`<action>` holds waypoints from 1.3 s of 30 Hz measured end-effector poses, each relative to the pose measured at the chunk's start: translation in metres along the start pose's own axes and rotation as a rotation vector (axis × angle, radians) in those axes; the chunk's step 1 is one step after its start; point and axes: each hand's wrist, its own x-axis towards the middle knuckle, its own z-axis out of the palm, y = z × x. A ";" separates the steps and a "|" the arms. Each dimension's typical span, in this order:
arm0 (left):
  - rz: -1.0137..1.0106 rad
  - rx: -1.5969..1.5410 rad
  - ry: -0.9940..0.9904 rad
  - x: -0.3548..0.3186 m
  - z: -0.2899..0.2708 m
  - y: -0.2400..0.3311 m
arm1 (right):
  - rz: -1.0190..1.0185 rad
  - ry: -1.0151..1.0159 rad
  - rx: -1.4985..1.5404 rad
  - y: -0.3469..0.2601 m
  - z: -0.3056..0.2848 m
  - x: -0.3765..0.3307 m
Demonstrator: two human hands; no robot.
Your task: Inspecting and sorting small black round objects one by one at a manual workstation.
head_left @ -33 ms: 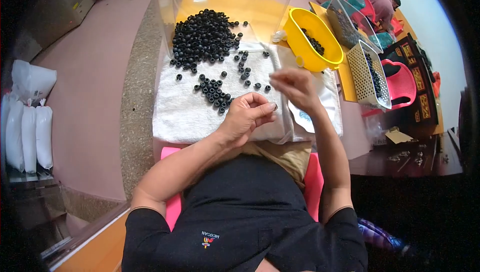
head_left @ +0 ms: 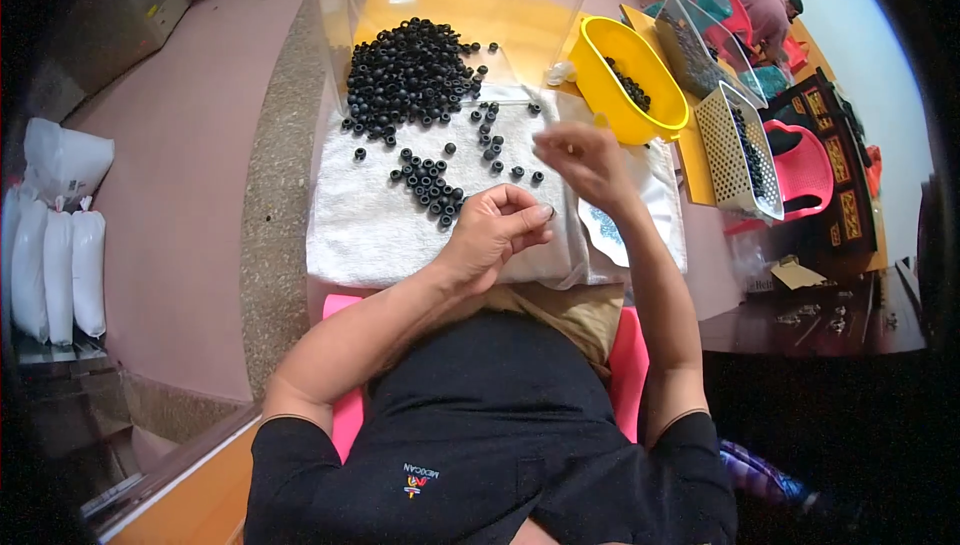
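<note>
My left hand (head_left: 492,232) is over the near part of the white towel (head_left: 350,235), thumb and forefinger pinched on a small black ring (head_left: 551,213), mostly hidden by the fingertips. My right hand (head_left: 590,159) is raised above the towel's right side, apart from the left, its fingers curled and slightly blurred; whether they hold anything is hidden. Beyond my left hand lies a small cluster of black rings (head_left: 428,183). A large heap of the same round, holed black pieces (head_left: 410,70) sits farther back, with several loose ones between.
A clear plastic bin (head_left: 330,30) stands around the heap's back. At right are a yellow tub (head_left: 598,85) holding black pieces, a white perforated basket (head_left: 712,140) and a clear box (head_left: 690,70). A white sheet (head_left: 606,235) lies under my right forearm. Another person (head_left: 765,15) sits far right.
My right hand has shifted slightly left and up. My left hand keeps its pinch in the same place.
</note>
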 end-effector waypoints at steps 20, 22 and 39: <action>0.045 -0.010 0.089 -0.003 0.001 0.009 | 0.071 -0.372 -0.769 0.019 0.058 0.123; 0.040 -0.010 0.065 -0.001 0.000 0.007 | 0.088 -0.422 -0.835 0.008 0.052 0.120; 0.055 -0.031 0.119 -0.002 0.004 0.009 | -0.199 -0.271 -0.779 0.040 0.049 0.089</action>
